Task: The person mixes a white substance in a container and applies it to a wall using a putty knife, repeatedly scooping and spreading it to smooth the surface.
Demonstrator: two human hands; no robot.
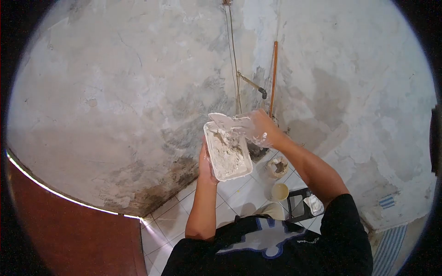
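My left hand (206, 162) grips the left side of a white rectangular tray (245, 164) filled with white putty (226, 154), held up in front of a patchy grey wall. My right hand (261, 129), smeared with putty, holds a flat putty knife (224, 121) whose blade lies over the tray's far end, coated in white paste.
A corner of rough plastered walls (138, 92) with a thin pipe and tap (262, 92) and an orange rod (273, 78). On the tiled floor (239, 193) below sit a dirty bowl (277, 167), a small cup (279, 192) and a dark tray (301, 202). A red-brown door (69, 230) stands at the lower left.
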